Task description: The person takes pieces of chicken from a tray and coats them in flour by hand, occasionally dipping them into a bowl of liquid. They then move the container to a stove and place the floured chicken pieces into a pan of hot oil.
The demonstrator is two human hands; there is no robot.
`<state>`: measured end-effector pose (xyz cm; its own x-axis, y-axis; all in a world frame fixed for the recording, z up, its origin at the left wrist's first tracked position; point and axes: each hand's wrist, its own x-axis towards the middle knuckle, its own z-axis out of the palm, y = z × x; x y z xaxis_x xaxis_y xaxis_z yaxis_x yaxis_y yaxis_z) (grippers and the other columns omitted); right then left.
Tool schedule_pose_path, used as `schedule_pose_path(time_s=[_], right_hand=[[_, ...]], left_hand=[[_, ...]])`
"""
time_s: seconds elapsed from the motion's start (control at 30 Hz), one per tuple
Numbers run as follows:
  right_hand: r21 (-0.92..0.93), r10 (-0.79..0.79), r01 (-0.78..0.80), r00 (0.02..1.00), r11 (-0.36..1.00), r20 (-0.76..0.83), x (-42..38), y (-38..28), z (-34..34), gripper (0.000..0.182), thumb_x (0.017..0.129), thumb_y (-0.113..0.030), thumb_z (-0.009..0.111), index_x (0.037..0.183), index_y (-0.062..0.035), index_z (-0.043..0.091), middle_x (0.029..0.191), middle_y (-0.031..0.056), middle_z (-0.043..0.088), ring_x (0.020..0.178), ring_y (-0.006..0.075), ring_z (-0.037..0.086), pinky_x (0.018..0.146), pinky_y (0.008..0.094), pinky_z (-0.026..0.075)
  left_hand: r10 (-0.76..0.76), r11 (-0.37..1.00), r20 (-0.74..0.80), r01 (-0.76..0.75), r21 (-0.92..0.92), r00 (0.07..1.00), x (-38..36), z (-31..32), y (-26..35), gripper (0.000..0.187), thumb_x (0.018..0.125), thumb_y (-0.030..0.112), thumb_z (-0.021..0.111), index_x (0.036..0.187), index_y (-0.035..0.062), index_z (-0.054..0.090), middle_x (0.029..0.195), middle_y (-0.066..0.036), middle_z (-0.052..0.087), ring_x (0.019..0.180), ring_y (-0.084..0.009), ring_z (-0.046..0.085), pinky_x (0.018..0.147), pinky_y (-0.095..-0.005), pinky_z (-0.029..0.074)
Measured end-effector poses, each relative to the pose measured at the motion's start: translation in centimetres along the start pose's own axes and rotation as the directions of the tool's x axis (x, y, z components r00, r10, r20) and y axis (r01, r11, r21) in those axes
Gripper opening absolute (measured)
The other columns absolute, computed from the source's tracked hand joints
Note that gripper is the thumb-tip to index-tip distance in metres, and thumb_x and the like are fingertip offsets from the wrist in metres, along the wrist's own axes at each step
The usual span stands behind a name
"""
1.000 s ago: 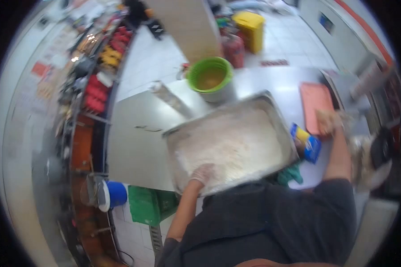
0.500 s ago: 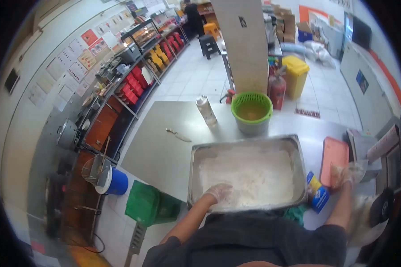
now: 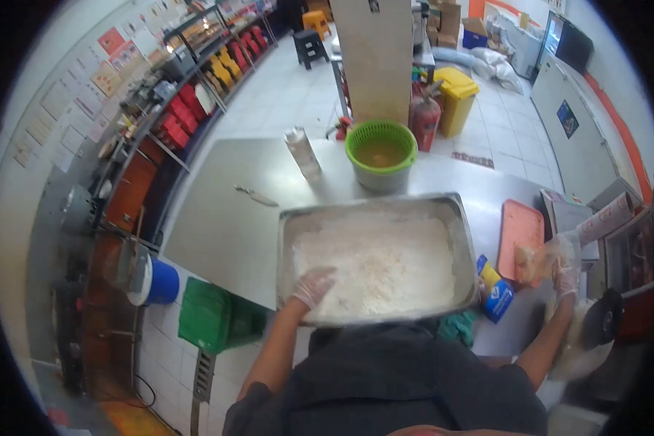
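Observation:
A deep metal pan holds a spread of white flour-like powder. My left hand, in a clear glove, is over the powder by the pan's left front corner, fingers stretched out and holding nothing. On the right, my gloved right hand is closed on a clear plastic bag with light brown contents. The bag overlaps the lower end of a pink tray. Between pan and tray lies a blue and yellow packet.
A green strainer basket sits in a bucket behind the pan, near a squeeze bottle. A knife lies on the steel table. A green bin stands at the front left, and a teal cloth lies by the pan.
The whole view has shifted, moving the table up and left. My right hand has moved rightward from the pink tray with the bag. My left hand is slightly nearer the pan's left side.

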<state>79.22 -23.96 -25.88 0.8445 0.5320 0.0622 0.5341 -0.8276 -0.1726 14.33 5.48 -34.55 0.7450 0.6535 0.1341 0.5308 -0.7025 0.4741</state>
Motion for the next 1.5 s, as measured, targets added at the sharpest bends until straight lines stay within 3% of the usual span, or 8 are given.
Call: schedule_pose_path(time_s=[0.2,0.23,0.27,0.5,0.63,0.77,0.93,1.5], right_hand=[[0.036,-0.633,0.632,0.774,0.774,0.007,-9.4,-16.1,-11.8,0.024,0.072,-0.022,0.064,0.088,-0.0043,0.063,0.076,0.0125,0.059,0.074,0.0273,0.056,0.071,0.0314,0.042],[0.072,-0.713,0.712,0.701,0.699,-0.012,-11.0,-19.3,-12.3,0.024,0.072,-0.022,0.065,0.088,-0.0041,0.063,0.076,0.0126,0.059,0.074,0.0275,0.056,0.072,0.0314,0.042],[0.105,-0.747,0.747,0.663,0.656,-0.047,-12.5,-21.7,-12.1,0.021,0.063,-0.014,0.064,0.081,-0.0051,0.063,0.076,0.0111,0.058,0.072,0.0263,0.054,0.071,0.0329,0.042],[0.266,-0.936,0.95,-0.066,-0.166,-0.345,-19.1,-32.8,-10.9,0.031,0.052,-0.011,0.07,0.081,-0.0194,0.062,0.085,0.0009,0.055,0.08,0.0224,0.053,0.068,0.0364,0.045],[0.4,-0.902,0.893,-0.014,-0.205,-0.432,-19.7,-35.3,-12.3,0.028,0.053,-0.014,0.069,0.079,-0.0202,0.062,0.089,0.0006,0.055,0.083,0.0221,0.052,0.067,0.0369,0.045],[0.355,-0.736,0.9,0.059,-0.254,-0.674,-20.7,-37.3,-13.3,0.031,0.064,-0.015,0.07,0.094,-0.0213,0.065,0.09,0.0071,0.059,0.08,0.02,0.057,0.069,0.0338,0.044],[0.832,-0.799,0.385,0.298,-0.4,-0.522,-21.7,-39.2,-14.5,0.03,0.075,-0.01,0.063,0.105,-0.0068,0.06,0.095,0.0145,0.061,0.087,0.0259,0.06,0.075,0.0344,0.047],[0.738,-0.908,0.595,0.032,-0.318,-0.417,-19.6,-36.3,-14.5,0.037,0.08,-0.02,0.059,0.111,-0.001,0.053,0.103,0.0159,0.058,0.094,0.0242,0.058,0.081,0.0337,0.045]], left_hand=[[0.161,0.987,-0.112,-0.161,0.006,0.981,2.5,-3.7,3.1,0.026,0.086,0.019,0.055,0.109,0.0091,0.058,0.11,-0.008,0.058,0.098,-0.0232,0.054,0.088,-0.0326,0.043],[-0.176,0.821,-0.001,0.146,-0.551,0.984,3.4,-4.5,6.2,0.026,0.087,0.019,0.053,0.109,0.0062,0.058,0.108,-0.008,0.059,0.094,-0.0202,0.055,0.084,-0.0311,0.043],[-0.371,0.32,0.255,0.381,-0.867,0.893,5.1,-5.3,9.0,0.027,0.088,0.02,0.052,0.108,0.0032,0.058,0.106,-0.008,0.059,0.09,-0.0172,0.056,0.08,-0.0297,0.044],[-0.071,-0.041,0.395,0.392,-0.919,0.916,5.3,-12.7,19.3,0.034,0.086,0.021,0.057,0.112,-0.0008,0.054,0.102,-0.008,0.059,0.086,-0.0138,0.056,0.076,-0.0268,0.046],[-0.19,-0.152,0.523,0.502,-0.852,0.831,4.0,-16.6,21.7,0.045,0.081,0.016,0.063,0.118,-0.0035,0.046,0.104,-0.012,0.057,0.095,-0.0167,0.056,0.086,-0.0275,0.046],[-0.278,0.097,0.327,0.365,-0.926,0.903,2.6,-19.6,23.1,0.038,0.08,0.009,0.062,0.114,-0.003,0.049,0.103,-0.011,0.057,0.093,-0.0154,0.057,0.083,-0.027,0.047],[-0.212,0.155,0.27,0.305,-0.94,0.939,2.5,-21.2,23.8,0.036,0.08,0.008,0.062,0.113,-0.0026,0.049,0.102,-0.01,0.057,0.091,-0.0148,0.057,0.082,-0.0266,0.047],[-0.261,0.15,0.253,0.298,-0.943,0.932,5.9,-21.2,23.9,0.029,0.081,0.006,0.061,0.107,-0.0014,0.051,0.097,-0.008,0.058,0.087,-0.0129,0.056,0.078,-0.0254,0.048]])
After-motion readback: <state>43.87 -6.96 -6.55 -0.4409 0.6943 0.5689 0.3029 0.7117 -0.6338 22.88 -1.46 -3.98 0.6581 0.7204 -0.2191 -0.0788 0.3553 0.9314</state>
